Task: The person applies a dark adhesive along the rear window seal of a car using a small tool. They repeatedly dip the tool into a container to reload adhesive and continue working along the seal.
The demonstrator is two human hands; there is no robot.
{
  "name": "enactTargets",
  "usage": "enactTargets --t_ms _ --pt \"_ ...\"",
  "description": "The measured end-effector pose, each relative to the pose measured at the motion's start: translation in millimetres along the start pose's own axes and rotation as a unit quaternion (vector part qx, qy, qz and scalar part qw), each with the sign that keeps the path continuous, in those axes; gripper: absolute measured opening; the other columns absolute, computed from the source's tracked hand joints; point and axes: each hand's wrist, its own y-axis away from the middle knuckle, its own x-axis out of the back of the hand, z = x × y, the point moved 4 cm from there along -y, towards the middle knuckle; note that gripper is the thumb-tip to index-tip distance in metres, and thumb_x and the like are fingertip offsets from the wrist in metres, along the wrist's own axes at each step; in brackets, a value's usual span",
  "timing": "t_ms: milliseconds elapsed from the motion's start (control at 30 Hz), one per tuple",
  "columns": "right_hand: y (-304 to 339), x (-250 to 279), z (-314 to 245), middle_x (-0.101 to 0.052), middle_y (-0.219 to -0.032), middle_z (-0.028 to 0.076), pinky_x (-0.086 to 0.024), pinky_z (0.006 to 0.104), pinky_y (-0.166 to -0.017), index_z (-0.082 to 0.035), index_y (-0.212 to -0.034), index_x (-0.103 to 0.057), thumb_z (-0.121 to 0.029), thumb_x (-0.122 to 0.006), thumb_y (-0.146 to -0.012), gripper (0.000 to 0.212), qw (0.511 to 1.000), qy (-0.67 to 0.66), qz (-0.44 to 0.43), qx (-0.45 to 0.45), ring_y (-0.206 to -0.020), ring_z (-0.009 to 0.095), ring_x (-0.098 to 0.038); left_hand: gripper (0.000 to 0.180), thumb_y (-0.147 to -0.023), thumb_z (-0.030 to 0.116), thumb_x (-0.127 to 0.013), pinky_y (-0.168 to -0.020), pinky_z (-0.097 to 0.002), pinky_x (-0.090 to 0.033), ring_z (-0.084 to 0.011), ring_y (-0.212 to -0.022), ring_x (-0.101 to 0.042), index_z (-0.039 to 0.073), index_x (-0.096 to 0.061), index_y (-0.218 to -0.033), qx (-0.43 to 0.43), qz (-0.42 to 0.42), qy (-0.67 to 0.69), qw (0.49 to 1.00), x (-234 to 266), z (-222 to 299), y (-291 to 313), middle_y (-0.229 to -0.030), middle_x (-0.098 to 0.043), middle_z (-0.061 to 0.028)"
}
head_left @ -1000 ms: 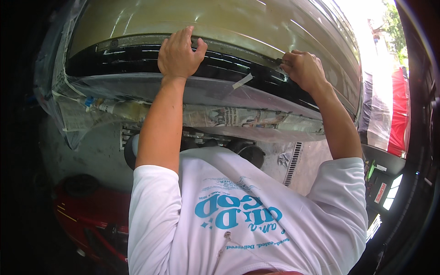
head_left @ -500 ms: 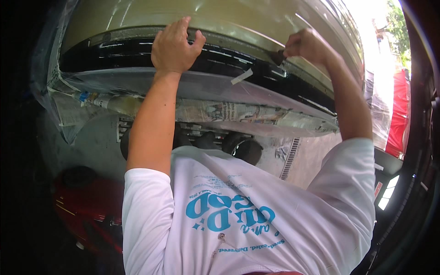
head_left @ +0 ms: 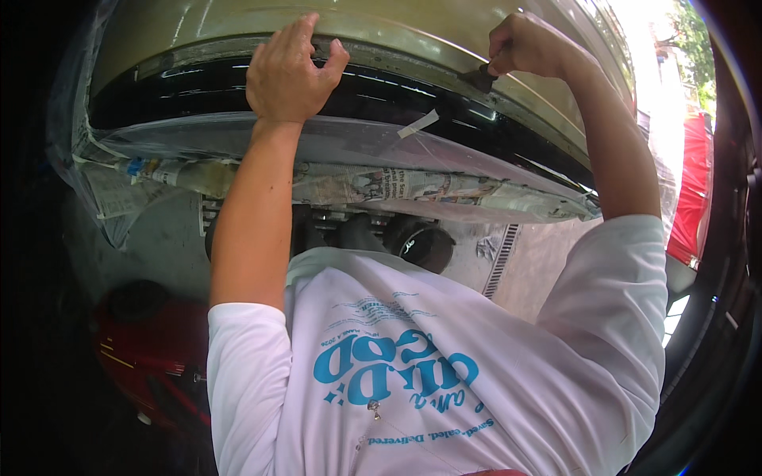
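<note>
OK, from the head view: got the right hand [head_left: 528, 51] with fingers curled snugly around a dark, flared scraper [head_left: 479, 78], held blade-end at the grey recessed strip [head_left: 389, 58] between an olive-gold vehicle panel [head_left: 397, 17] and a glossy black band [head_left: 175, 94]. Got the left hand [head_left: 287, 78] over that same strip farther left, fingers extended, thumb apart; can't make out anything under the palm. Below the band, can see whitish tape [head_left: 418, 124], plastic sheeting [head_left: 341, 135] and newspaper [head_left: 369, 184].
</note>
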Motion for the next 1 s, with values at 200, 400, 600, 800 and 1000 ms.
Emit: enactTargets --t_ms 200,400,600,800,1000 --pt "54 -31 -4 -0.078 -0.091 0.017 -0.059 0.0469 -0.083 -0.005 -0.098 -0.08 -0.025 -0.081 -0.09 0.022 0.992 0.012 0.122 -0.037 -0.087 0.034 -0.076 0.044 -0.089 0.037 -0.076 -0.075 -0.0389 -0.057 -0.0222 -0.074 -0.069 0.009 -0.073 -0.124 -0.009 0.019 -0.002 1.0 7 3 -5 -0.08 -0.068 -0.0011" --pt "51 -40 -17 -0.078 -0.091 0.015 -0.058 0.0481 -0.082 -0.008 -0.095 -0.078 -0.026 -0.083 -0.088 0.02 0.979 0.107 0.175 -0.012 -0.087 0.037 -0.075 0.044 -0.088 0.036 -0.075 -0.074 -0.0399 -0.057 -0.023 -0.079 -0.07 0.009 -0.073 -0.123 -0.006 0.014 -0.021 1.0 -1 1 0 -0.086 -0.071 -0.0021" --pt "6 -7 7 -0.078 -0.083 0.012 -0.057 0.0415 -0.079 -0.007 -0.094 -0.082 -0.021 -0.085 -0.084 0.017 0.997 -0.044 -0.011 -0.068 -0.08 0.026 -0.074 0.042 -0.089 0.035 -0.072 -0.08 -0.0428 -0.056 -0.0266 -0.092 -0.073 0.009 -0.071 -0.122 0.01 -0.007 -0.001 1.0 1 1 -2 -0.101 -0.077 -0.005" --pt "60 -35 -9 -0.08 -0.094 0.016 -0.059 0.0469 -0.084 -0.007 -0.103 -0.08 -0.026 -0.083 -0.088 0.024 0.982 0.074 0.161 -0.061 -0.091 0.036 -0.076 0.044 -0.091 0.037 -0.07 -0.086 -0.0437 -0.057 -0.0272 -0.095 -0.073 0.01 -0.07 -0.126 0.034 -0.034 -0.009 0.999 1 0 -1 -0.104 -0.077 -0.0053" --pt "76 -55 -12 -0.078 -0.104 0.013 -0.059 0.0496 -0.086 -0.009 -0.101 -0.077 -0.027 -0.08 -0.092 0.02 0.977 0.11 0.164 -0.083 -0.094 0.039 -0.075 0.046 -0.088 0.038 -0.076 -0.077 -0.0386 -0.057 -0.0216 -0.076 -0.07 0.01 -0.073 -0.125 0.008 0.003 -0.015 1.0 2 -1 -1 -0.082 -0.07 -0.0008"
